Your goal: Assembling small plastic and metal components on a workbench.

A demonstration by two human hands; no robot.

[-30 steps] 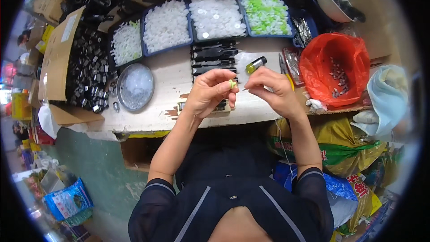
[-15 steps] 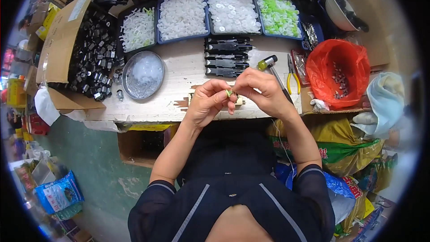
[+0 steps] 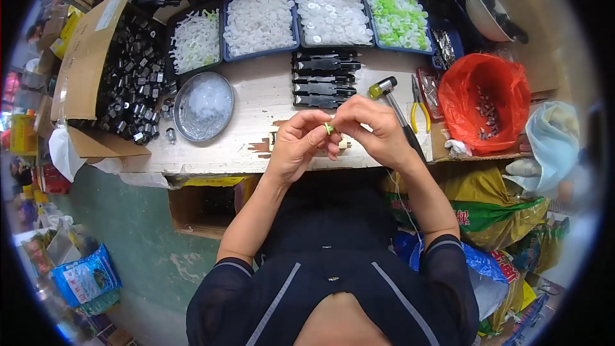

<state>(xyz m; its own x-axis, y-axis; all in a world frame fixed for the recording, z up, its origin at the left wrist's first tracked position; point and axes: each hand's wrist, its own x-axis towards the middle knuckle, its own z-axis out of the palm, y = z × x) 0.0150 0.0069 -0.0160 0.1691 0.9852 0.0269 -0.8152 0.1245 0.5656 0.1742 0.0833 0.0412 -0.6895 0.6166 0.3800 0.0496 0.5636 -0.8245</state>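
Note:
My left hand [image 3: 300, 142] pinches a small green plastic part [image 3: 329, 128] between thumb and forefinger, above the front of the workbench. Close against it, my right hand [image 3: 373, 129] has its thumb and forefinger pressed together at the part's upper side. Whatever those right fingertips hold is too small to make out. Beneath both hands lies a pale block [image 3: 344, 143], mostly covered by them. Beyond them a stack of black flat parts [image 3: 325, 82] rests on the bench.
Trays of white pieces [image 3: 261, 22] and green-and-white pieces [image 3: 400, 20] line the back. A round metal dish [image 3: 205, 107] and a carton of black parts [image 3: 131, 77] stand left. Rightward are a hammer [image 3: 398, 109], yellow-handled pliers [image 3: 419, 112] and a red plastic bag [image 3: 483, 106] holding small metal pieces.
Both hands stay close together over the bench. My right fingertips have shifted slightly up and left, and the green part now shows a bit higher between the fingers.

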